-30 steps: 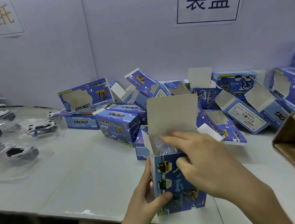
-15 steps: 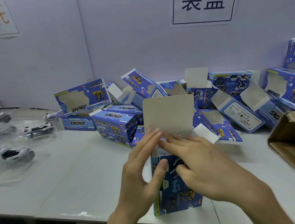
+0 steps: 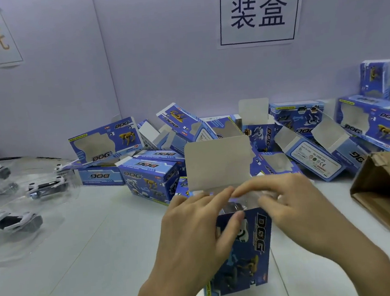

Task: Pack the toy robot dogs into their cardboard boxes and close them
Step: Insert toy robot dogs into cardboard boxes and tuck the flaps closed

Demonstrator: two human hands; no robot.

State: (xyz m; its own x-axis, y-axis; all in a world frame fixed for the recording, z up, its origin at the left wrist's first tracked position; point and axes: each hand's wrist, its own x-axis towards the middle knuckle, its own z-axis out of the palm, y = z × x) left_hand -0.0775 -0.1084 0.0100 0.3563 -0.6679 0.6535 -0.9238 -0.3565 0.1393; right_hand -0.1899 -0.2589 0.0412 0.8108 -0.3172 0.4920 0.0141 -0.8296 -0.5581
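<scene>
A blue toy-dog box [image 3: 250, 256] stands upright near the table's front edge, its grey lid flap [image 3: 216, 164] raised. Inside the open top I see a clear plastic tray with a dark and white toy dog [image 3: 235, 206]. My left hand [image 3: 192, 237] holds the box's upper left corner, thumb on the printed front and fingers over the opening. My right hand [image 3: 298, 207] reaches in from the right, its extended fingertips pressing at the top opening next to the left fingertips.
Several open and empty blue boxes [image 3: 149, 177] are piled behind, along the wall. Toy dogs in clear plastic trays [image 3: 19, 222] lie at the left of the grey table [image 3: 91, 239]. An open brown carton [image 3: 387, 197] sits at the right edge.
My left hand rose from the box's lower left side to its top. The box turned so the DOG-lettered face shows. Both hands' fingertips now meet at the opening.
</scene>
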